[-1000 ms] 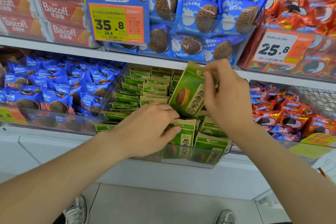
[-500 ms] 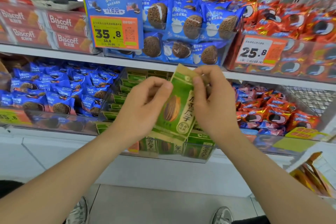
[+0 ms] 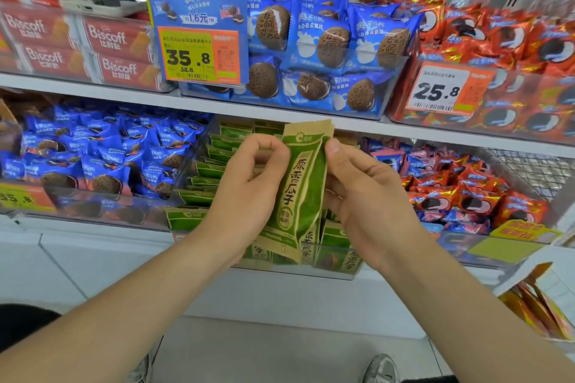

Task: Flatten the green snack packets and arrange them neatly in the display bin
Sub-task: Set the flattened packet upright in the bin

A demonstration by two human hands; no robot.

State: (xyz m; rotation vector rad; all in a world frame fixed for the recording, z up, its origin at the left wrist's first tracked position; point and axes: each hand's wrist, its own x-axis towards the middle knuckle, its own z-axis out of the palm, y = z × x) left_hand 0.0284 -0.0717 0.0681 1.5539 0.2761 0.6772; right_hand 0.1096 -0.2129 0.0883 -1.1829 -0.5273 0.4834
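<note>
**A:** What are the hands doing?

**B:** Both hold one green and tan paper snack packet upright, in the air just in front of the clear plastic display bin. The left hand pinches its left edge with curled fingers. The right hand grips the right edge, thumb in front.

**A:** How far along is the job?

**B:** Midway, I judge. Rows of matching green packets stand on edge along the bin's back and left side, fairly tidy. Those at the front wall lean unevenly and look in need of straightening. The held packet is not yet placed.

**A:** And the surroundings?

**B:** A shop. The bin sits at the front edge of a white shelf, between blue biscuit packets on its left and red biscuit packets on its right. The shelf above carries more biscuits and an orange price tag.
</note>
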